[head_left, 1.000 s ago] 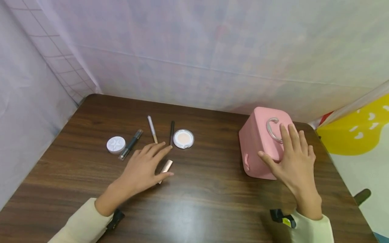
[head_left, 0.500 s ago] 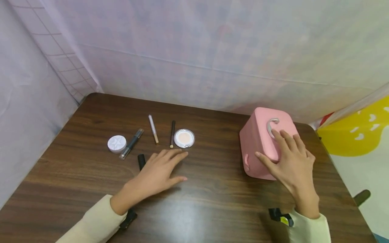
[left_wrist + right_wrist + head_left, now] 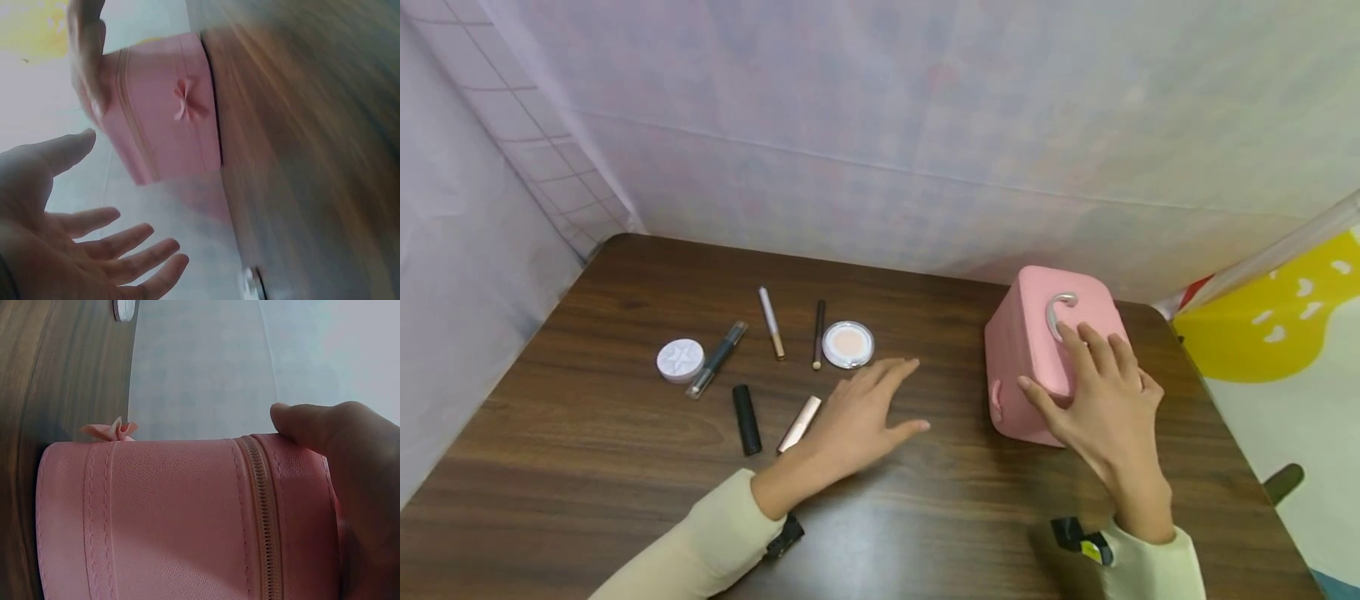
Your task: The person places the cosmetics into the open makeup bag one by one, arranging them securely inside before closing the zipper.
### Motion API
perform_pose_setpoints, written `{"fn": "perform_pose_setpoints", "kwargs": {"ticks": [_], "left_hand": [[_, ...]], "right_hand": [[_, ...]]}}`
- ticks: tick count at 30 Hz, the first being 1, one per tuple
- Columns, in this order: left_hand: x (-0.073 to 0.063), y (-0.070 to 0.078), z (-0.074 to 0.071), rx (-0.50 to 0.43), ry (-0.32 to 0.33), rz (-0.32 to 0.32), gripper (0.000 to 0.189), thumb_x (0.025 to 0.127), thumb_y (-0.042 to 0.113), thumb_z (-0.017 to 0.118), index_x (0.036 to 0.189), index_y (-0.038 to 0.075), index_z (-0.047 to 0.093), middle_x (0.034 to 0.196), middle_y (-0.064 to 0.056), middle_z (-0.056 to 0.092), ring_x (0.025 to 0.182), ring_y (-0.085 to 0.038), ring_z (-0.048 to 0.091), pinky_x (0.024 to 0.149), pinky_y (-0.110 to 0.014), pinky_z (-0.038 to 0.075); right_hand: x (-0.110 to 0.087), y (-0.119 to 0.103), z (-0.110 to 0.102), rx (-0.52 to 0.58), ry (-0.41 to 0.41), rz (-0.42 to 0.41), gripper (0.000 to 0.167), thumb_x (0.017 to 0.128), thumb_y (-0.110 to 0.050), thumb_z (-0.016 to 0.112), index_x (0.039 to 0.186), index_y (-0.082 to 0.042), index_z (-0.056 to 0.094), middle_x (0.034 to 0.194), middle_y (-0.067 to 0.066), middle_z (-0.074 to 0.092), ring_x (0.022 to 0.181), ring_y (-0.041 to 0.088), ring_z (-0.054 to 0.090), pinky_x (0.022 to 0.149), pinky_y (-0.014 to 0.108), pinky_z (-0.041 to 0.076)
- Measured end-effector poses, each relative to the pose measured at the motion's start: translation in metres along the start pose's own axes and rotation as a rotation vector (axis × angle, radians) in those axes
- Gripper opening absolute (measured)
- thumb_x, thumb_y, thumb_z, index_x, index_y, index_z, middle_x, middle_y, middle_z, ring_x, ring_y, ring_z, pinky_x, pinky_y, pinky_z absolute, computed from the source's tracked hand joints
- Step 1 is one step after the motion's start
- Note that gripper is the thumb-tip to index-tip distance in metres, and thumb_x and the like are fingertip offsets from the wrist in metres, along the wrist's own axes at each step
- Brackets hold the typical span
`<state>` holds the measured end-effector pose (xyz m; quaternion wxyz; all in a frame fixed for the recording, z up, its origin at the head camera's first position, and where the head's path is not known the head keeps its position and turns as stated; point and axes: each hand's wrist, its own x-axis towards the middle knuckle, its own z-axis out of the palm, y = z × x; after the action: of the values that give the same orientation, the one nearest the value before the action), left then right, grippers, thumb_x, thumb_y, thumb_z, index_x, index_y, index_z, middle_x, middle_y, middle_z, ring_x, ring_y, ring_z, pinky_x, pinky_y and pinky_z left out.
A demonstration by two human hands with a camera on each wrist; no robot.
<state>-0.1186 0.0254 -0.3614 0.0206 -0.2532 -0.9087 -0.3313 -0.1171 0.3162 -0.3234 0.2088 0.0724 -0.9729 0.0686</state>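
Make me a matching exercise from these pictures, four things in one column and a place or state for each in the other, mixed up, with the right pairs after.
Things
1. pink zippered case
2. white star-lidded jar
3. round compact
4. left hand

Places and states
A. just right of the slim dark cosmetic stick
B. open, holding nothing
C. under the right hand
D. leftmost item on the table

Pairs: 1-C, 2-D, 3-A, 4-B
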Motion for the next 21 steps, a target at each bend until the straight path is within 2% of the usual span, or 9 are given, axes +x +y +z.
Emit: {"fn": "perform_pose_setpoints", "kwargs": {"ticks": [5,11,16,21], "left_hand": [[0.010,0.014,0.015,-0.035,0.010,-0.002,0.077,0.085,0.045,0.069,0.147,0.016,0.036,0.144,-0.009,0.042,0.129,-0.030,0.042,0.098,-0.060,0.035],[0.014,0.027,0.034,-0.089,0.016,0.005,0.081,0.083,0.043,0.072,0.147,0.012,0.034,0.143,-0.009,0.042,0.127,-0.029,0.044,0.096,-0.052,0.041],[0.015,0.029,0.046,-0.130,0.013,-0.002,0.083,0.082,0.041,0.073,0.147,0.009,0.033,0.142,-0.011,0.043,0.124,-0.029,0.047,0.095,-0.048,0.043],[0.018,0.026,0.051,-0.208,0.008,-0.004,0.082,0.082,0.036,0.075,0.147,0.008,0.034,0.140,-0.012,0.044,0.123,-0.029,0.048,0.097,-0.043,0.043]], "right_hand": [[0.000,-0.004,0.001,0.001,0.039,-0.025,0.080,0.076,-0.054,0.068,0.143,-0.018,0.043,0.140,0.018,0.042,0.129,0.045,0.030,0.078,0.074,0.025],[-0.001,-0.012,0.004,0.010,0.067,-0.057,0.078,0.076,-0.052,0.069,0.141,-0.016,0.045,0.138,0.019,0.044,0.127,0.046,0.032,0.077,0.074,0.026],[-0.002,-0.020,0.006,0.001,0.080,-0.077,0.078,0.075,-0.053,0.068,0.140,-0.015,0.046,0.138,0.019,0.045,0.126,0.046,0.033,0.076,0.074,0.028],[-0.002,-0.031,0.009,0.000,0.072,-0.077,0.077,0.077,-0.054,0.066,0.140,-0.015,0.045,0.139,0.017,0.044,0.128,0.045,0.032,0.078,0.073,0.027]]}}
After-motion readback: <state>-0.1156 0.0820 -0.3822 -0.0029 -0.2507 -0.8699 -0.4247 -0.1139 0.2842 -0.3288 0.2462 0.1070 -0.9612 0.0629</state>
